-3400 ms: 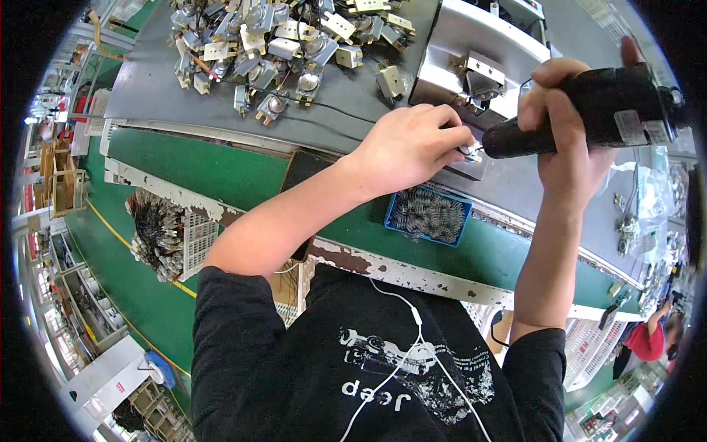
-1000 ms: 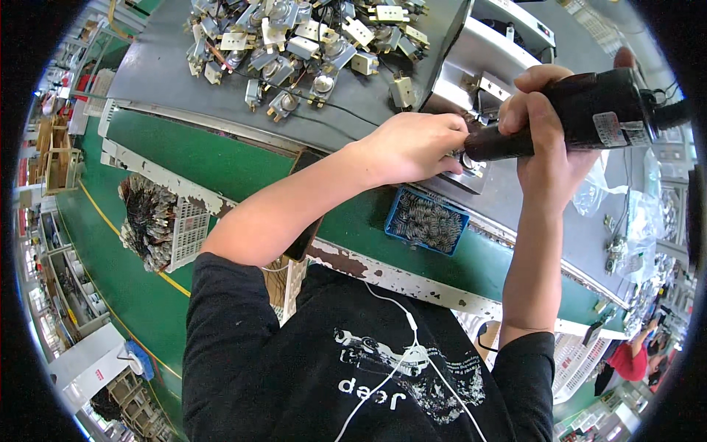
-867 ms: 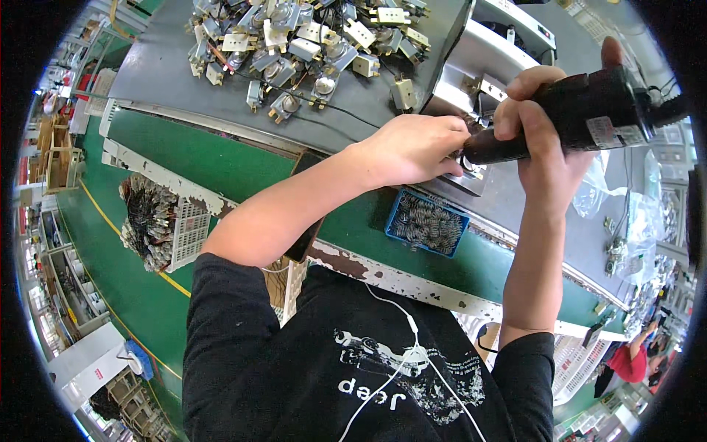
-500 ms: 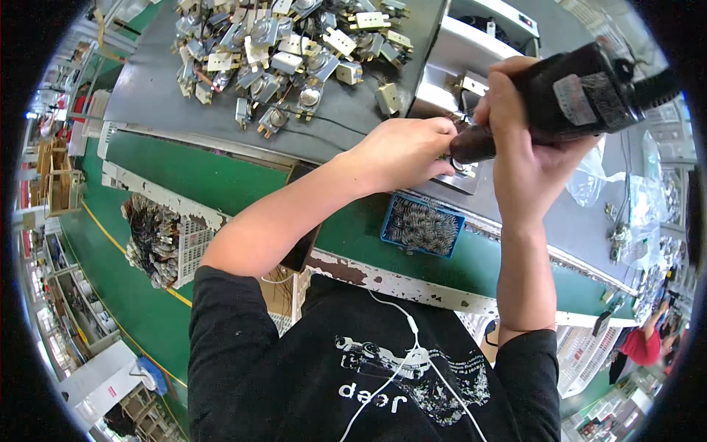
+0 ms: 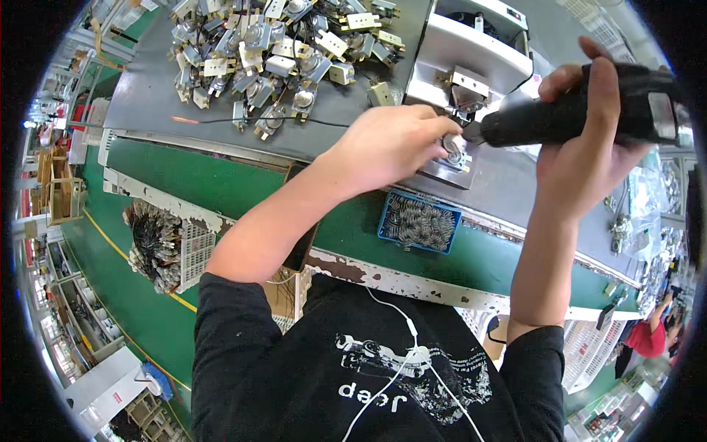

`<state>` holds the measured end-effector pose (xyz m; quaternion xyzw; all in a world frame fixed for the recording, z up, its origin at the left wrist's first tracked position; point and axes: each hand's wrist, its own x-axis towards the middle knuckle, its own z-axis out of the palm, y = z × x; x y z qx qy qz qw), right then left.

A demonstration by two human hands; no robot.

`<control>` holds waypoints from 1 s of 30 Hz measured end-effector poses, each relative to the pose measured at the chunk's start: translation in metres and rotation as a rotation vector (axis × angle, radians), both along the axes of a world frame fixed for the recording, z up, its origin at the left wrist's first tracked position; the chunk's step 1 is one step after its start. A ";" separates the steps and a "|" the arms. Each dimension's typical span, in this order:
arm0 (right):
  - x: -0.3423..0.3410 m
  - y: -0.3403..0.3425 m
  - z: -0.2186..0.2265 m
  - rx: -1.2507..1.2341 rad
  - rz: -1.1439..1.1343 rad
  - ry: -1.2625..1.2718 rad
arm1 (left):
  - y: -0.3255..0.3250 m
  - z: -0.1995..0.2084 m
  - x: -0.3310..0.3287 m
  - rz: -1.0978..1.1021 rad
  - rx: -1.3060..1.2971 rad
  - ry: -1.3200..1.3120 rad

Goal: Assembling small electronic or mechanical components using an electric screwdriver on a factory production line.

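My right hand (image 5: 589,173) grips a black electric screwdriver (image 5: 545,121), held sideways with its nose to the left. The screwdriver's tip is just beside the fingers of my left hand (image 5: 394,144). The left thumb and fingers are pinched on a small round metal part (image 5: 453,149) over the front plate of a metal fixture (image 5: 449,173). How firmly that part is held is hard to see. Behind the fingertips, in the fixture, sits a metal assembly with a cream terminal block (image 5: 470,82). A dark wire (image 5: 294,119) runs left from under my left hand.
Many similar assemblies (image 5: 280,55) are heaped on the grey bench at the back left. A blue tray of springs (image 5: 420,221) stands at the near edge of the bench. A pale metal machine housing (image 5: 479,40) rises behind the fixture. Clear plastic bags (image 5: 644,214) lie at the right.
The screwdriver has moved right and away from the fixture, turning more level. My left hand stays near the fixture, and the metal part under its fingers now shows.
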<state>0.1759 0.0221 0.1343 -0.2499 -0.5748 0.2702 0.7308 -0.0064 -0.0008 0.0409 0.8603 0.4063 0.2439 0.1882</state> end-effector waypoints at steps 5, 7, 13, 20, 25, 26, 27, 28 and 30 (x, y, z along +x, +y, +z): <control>0.041 0.018 -0.021 0.568 -0.383 -0.376 | -0.005 0.009 -0.019 0.025 -0.065 0.026; 0.046 -0.018 -0.038 0.565 -0.526 -0.590 | -0.007 0.005 -0.022 0.019 -0.077 -0.010; 0.034 -0.044 -0.093 -0.281 -0.076 -1.226 | -0.013 0.001 -0.028 0.026 -0.201 0.002; 0.040 -0.046 -0.088 -0.364 0.097 -1.012 | -0.014 -0.001 -0.030 0.025 -0.172 -0.025; 0.044 -0.047 -0.077 -0.312 0.163 -0.944 | -0.014 0.000 -0.030 0.026 -0.192 -0.037; 0.045 -0.048 -0.074 -0.267 0.184 -0.922 | -0.015 0.001 -0.030 0.029 -0.191 -0.042; 0.046 -0.048 -0.073 -0.263 0.173 -0.922 | -0.015 0.001 -0.029 0.026 -0.190 -0.027; 0.048 -0.048 -0.074 -0.269 0.173 -0.912 | -0.014 0.002 -0.028 0.018 -0.181 -0.027; 0.051 -0.050 -0.074 -0.269 0.165 -0.902 | -0.015 0.005 -0.027 0.024 -0.203 -0.030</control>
